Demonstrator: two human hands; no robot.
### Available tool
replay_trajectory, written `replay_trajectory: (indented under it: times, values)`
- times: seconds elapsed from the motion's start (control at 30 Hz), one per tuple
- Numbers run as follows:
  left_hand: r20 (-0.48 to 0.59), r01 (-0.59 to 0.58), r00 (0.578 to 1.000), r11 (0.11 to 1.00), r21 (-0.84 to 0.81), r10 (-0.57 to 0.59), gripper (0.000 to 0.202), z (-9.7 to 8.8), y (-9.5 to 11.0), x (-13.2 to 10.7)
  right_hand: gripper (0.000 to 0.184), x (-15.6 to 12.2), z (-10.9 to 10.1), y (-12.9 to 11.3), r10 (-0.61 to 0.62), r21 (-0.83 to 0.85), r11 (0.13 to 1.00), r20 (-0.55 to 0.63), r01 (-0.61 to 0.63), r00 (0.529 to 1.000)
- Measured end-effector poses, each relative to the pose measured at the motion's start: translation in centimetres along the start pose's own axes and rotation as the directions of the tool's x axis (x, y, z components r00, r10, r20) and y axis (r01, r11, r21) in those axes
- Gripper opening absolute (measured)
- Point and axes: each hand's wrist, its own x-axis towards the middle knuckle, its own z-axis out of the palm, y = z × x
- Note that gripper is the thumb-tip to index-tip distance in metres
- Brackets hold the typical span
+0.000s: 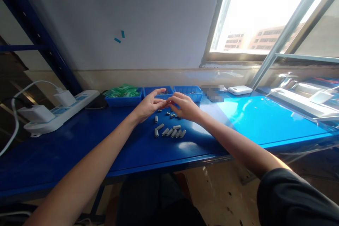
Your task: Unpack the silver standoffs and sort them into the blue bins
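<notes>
My left hand [148,106] and my right hand [185,106] meet fingertip to fingertip above the blue table [79,148], both pinched on a small part too tiny to name. Just below them lie several small grey metal cylinders [171,132] in a loose row, with a few smaller pieces [172,115] scattered under my right hand. Behind my hands stand three blue trays: the left tray [123,101] holds green parts [122,91], the middle tray [148,90] and the right tray [197,91] hold small dark pieces.
A white power strip [59,113] with plugged chargers lies at the left, beside a blue rack post [39,35]. A white box [239,90] sits near the window. White devices under clear plastic [299,100] occupy the right end. The table's front edge runs below my forearms.
</notes>
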Motion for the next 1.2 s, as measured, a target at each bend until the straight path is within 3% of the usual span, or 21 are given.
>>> replay_trajectory:
  times: [0.1,0.17,0.23,0.33,0.43,0.53,0.63,0.7,0.8,0.9,1.13,1.2]
  values:
    - [0.012,-0.010,1.000,0.999,0.040,0.010,0.086,0.1,0.2,0.0,0.014,0.3,-0.8,-0.1,-0.045,-0.078,0.996,-0.027,0.043,0.999]
    - [0.012,-0.019,1.000,0.990,0.141,0.018,0.076,0.0,0.1,0.1,0.016,0.5,-1.9,0.0,-0.032,-0.101,0.995,-0.119,0.020,0.992]
    - [-0.003,-0.042,0.999,0.935,0.351,0.046,0.060,-0.4,-0.6,0.5,0.019,0.7,-3.1,0.8,0.056,-0.132,0.987,-0.277,-0.096,0.959]
    - [0.016,-0.089,0.994,0.743,0.663,0.104,0.038,-1.2,-2.0,1.4,0.023,0.4,-4.2,3.3,0.260,-0.249,0.887,-0.427,-0.389,0.866]
    - [0.052,-0.087,0.996,0.616,0.783,0.074,0.025,-1.7,-3.2,2.2,0.021,-0.5,-3.8,5.5,0.471,-0.425,0.734,-0.243,-0.530,0.848]
    - [0.029,-0.047,0.999,0.569,0.821,0.041,0.016,-1.6,-3.6,2.5,0.024,-0.9,-2.6,5.3,0.534,-0.447,0.738,-0.073,-0.506,0.843]
    - [-0.019,-0.003,0.999,0.671,0.742,0.026,0.013,-1.2,-3.3,2.1,0.027,-0.4,-1.3,3.0,0.384,-0.315,0.878,0.014,-0.361,0.923]
    - [-0.081,0.025,0.996,0.815,0.579,0.027,0.019,-1.0,-2.8,1.7,0.025,0.1,-0.5,1.4,0.235,-0.229,0.950,0.087,-0.210,0.968]
    - [-0.154,0.026,0.988,0.959,0.281,0.019,0.032,-0.5,-1.8,1.2,0.017,0.4,0.1,0.2,0.101,-0.164,0.983,0.119,-0.080,0.988]
    - [-0.183,0.005,0.983,0.990,0.141,0.021,0.036,0.2,-0.8,0.8,0.016,0.3,0.1,0.1,0.063,-0.150,0.987,0.080,-0.050,0.995]
    - [-0.208,-0.008,0.978,0.999,0.051,0.019,0.034,1.3,0.2,0.6,0.017,0.6,-0.3,-0.5,0.006,-0.202,0.979,0.054,0.005,0.999]
    - [-0.198,-0.032,0.979,0.999,0.040,0.040,0.032,1.3,0.3,0.6,0.016,0.8,-0.8,-0.8,-0.004,-0.172,0.985,-0.011,0.003,1.000]
